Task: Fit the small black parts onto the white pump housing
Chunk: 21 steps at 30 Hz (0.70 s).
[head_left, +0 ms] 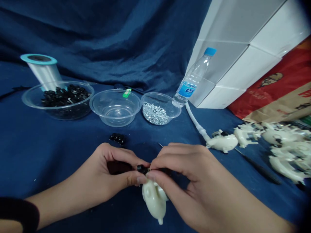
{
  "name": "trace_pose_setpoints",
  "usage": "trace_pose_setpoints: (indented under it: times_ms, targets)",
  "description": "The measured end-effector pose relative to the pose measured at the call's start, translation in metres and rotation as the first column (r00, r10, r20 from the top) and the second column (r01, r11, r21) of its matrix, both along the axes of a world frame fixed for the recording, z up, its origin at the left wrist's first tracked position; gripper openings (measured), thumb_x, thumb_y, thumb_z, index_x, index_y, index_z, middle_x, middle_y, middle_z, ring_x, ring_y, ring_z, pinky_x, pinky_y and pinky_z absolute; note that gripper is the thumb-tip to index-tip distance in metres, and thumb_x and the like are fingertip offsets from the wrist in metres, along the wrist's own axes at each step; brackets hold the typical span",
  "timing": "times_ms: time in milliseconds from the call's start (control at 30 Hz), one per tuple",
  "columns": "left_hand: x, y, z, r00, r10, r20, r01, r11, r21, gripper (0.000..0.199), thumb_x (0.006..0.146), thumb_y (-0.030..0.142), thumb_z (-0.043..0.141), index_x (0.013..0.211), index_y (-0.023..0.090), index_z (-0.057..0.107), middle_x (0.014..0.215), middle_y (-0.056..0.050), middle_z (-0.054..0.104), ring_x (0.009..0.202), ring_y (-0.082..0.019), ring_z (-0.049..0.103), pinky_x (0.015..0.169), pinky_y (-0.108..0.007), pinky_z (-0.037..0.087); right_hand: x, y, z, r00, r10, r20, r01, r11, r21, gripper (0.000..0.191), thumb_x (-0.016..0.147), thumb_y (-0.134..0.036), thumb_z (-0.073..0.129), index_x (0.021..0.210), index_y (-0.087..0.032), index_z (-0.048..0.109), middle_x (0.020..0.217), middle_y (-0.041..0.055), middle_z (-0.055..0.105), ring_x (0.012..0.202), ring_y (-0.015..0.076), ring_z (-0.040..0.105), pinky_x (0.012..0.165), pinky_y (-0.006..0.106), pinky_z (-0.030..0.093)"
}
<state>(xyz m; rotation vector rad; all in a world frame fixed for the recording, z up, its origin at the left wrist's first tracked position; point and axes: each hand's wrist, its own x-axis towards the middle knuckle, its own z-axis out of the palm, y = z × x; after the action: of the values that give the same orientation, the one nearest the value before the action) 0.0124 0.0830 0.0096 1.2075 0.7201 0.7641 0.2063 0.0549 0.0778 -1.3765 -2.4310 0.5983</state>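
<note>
Across the blue cloth [43,174], at lower centre, the left hand [104,171] and right hand [187,181], both nearly closed, pinch a small black part [142,169] at the upper end of a cream plastic figure [153,202], which lies just below them.

Our left hand [107,173] and right hand [184,174] pinching a small black part [142,168] against a white plastic body [154,200], over blue cloth [48,155], a bowl of black parts [24,102] and a bowl of screws [178,111] ahead of us, more white bodies [284,136] to our right
</note>
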Motion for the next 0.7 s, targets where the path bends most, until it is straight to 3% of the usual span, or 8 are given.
trace_pose_setpoints:
  times_ms: [233, 333, 433, 567, 700]
  targets:
    - [-0.001, 0.000, 0.003, 1.000, 0.003, -0.027, -0.002, 0.999, 0.046, 0.019, 0.073, 0.008, 0.078, 0.082, 0.024, 0.082, 0.075, 0.003, 0.077, 0.069, -0.010, 0.070, 0.061, -0.011, 0.053, 0.000, -0.001, -0.008, 0.998, 0.053, 0.046, -0.058, 0.993, 0.106, 0.027, 0.097, -0.021, 0.050, 0.078, -0.017, 0.070, 0.077, 0.0022, 0.063, 0.073, 0.0171, 0.057, 0.069, 0.033, 0.042]
    - [-0.001, -0.001, 0.001, 1.000, -0.002, -0.013, 0.002, 1.000, 0.022, 0.022, 0.074, 0.009, 0.078, 0.088, 0.026, 0.081, 0.077, 0.003, 0.076, 0.072, -0.010, 0.070, 0.062, -0.012, 0.053, 0.003, 0.000, -0.004, 1.000, 0.016, 0.024, -0.016, 1.000, 0.009, 0.018, 0.096, -0.029, 0.059, 0.083, -0.021, 0.070, 0.080, -0.0025, 0.065, 0.073, 0.0139, 0.059, 0.067, 0.029, 0.043]
    - [-0.001, 0.000, 0.001, 1.000, -0.016, -0.024, 0.017, 0.999, 0.028, 0.024, 0.075, 0.009, 0.078, 0.092, 0.026, 0.081, 0.080, 0.002, 0.077, 0.075, -0.011, 0.071, 0.066, -0.013, 0.054, 0.005, 0.001, 0.000, 1.000, 0.009, 0.020, -0.008, 0.999, -0.031, 0.009, 0.093, -0.026, 0.062, 0.086, -0.024, 0.069, 0.081, -0.0057, 0.065, 0.073, 0.0117, 0.060, 0.066, 0.027, 0.044]
    - [-0.001, 0.002, 0.002, 0.999, -0.011, -0.030, 0.013, 0.998, 0.055, 0.030, 0.071, 0.006, 0.079, 0.089, 0.030, 0.081, 0.075, 0.005, 0.077, 0.070, -0.008, 0.070, 0.062, -0.008, 0.052, 0.002, 0.000, 0.002, 0.997, 0.048, 0.053, -0.049, 0.999, 0.011, 0.017, 0.092, -0.021, 0.059, 0.078, -0.022, 0.069, 0.076, -0.0032, 0.063, 0.073, 0.0135, 0.058, 0.067, 0.029, 0.043]
    - [-0.002, 0.003, 0.004, 0.998, -0.004, -0.064, 0.010, 0.996, 0.090, 0.030, 0.069, 0.004, 0.080, 0.085, 0.030, 0.082, 0.071, 0.005, 0.075, 0.065, -0.006, 0.068, 0.059, -0.005, 0.050, -0.002, -0.004, -0.007, 0.997, 0.075, 0.021, -0.077, 0.991, 0.110, 0.025, 0.093, -0.016, 0.054, 0.075, -0.018, 0.070, 0.072, 0.0001, 0.061, 0.069, 0.0147, 0.056, 0.065, 0.031, 0.042]
